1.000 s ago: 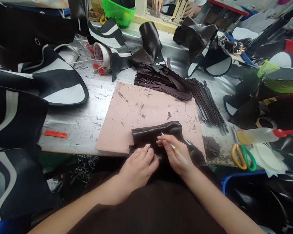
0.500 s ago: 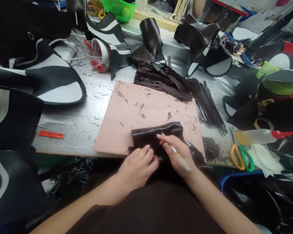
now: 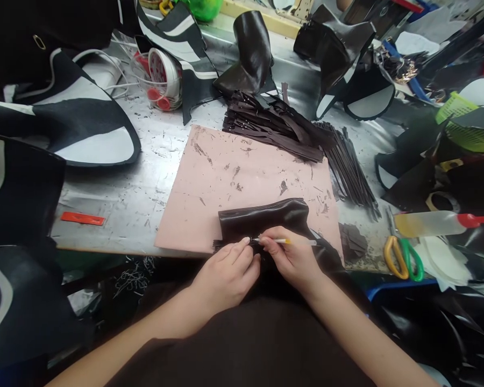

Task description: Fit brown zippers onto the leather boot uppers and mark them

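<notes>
A glossy dark leather boot upper (image 3: 262, 219) lies folded across the front of a pinkish board (image 3: 226, 172). My left hand (image 3: 226, 271) is closed on its near edge, with thumb and finger pinched together. Between the fingertips of my right hand (image 3: 292, 258) is a slim white pen-like tool (image 3: 304, 242) with a yellow band. It lies almost level, its tip at the leather edge beside my left fingertips. Exactly what the tip touches is too small to tell.
Dark strips (image 3: 274, 129) are heaped on the board's far edge. Scissors (image 3: 403, 258) and a glue bottle (image 3: 431, 223) lie at the right. Leather boot pieces (image 3: 252, 54) stand at the back. A roll of white tape (image 3: 161, 70) and an orange strip (image 3: 83, 217) are at the left.
My right hand has moved down, and the pen-like tool has swung from steeply slanted to nearly level, its tip now at my left fingertips. My left hand keeps its pinch. The view has shifted slightly.
</notes>
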Tool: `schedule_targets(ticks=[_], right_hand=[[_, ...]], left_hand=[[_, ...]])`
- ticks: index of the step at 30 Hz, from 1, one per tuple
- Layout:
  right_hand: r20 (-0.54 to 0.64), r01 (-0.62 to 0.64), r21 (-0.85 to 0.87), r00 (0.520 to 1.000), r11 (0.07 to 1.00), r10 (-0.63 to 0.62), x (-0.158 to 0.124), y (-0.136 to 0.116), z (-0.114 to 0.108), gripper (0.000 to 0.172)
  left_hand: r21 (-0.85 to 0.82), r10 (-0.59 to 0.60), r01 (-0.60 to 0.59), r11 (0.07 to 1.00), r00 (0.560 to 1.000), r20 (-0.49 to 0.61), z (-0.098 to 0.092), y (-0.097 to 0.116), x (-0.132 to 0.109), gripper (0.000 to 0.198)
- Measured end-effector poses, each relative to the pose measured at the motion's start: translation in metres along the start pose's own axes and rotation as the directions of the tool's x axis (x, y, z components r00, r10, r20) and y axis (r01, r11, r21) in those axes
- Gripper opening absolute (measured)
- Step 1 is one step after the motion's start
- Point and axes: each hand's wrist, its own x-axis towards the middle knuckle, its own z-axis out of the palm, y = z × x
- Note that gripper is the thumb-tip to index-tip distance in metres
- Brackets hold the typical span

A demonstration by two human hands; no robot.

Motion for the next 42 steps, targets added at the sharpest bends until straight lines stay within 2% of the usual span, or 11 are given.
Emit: schedule_targets(ticks=[11, 20, 35, 42], right_hand=[[0.019, 0.009, -0.029, 1.000, 1.000, -0.008, 0.0000, -0.0013, 0.0003, 0.014], [0.042, -0.018, 0.013, 0.999, 1.000, 0.017, -0.0011, -0.0014, -0.0014, 0.015], [0.048, 0.012, 0.013, 0.999, 1.000, -0.013, -0.0009, -0.0018, -0.0022, 0.016], [-0.008, -0.028, 0.023, 1.000, 0.999, 0.028, -0.0022, 0.0003, 0.0025, 0.013]], left_hand=[[-0.028, -0.015, 0.015, 0.999, 1.000, 0.027, -0.0007, 0.0004, 0.0008, 0.026], [-0.035, -0.009, 0.009, 0.999, 1.000, -0.007, -0.0008, -0.0004, 0.0009, 0.025], [-0.026, -0.008, 0.008, 1.000, 1.000, -0.012, -0.0002, -0.0011, 0.0010, 0.023], [-0.037, -0.001, 0.001, 0.999, 1.000, 0.000, 0.0004, -0.0009, 0.0008, 0.025]])
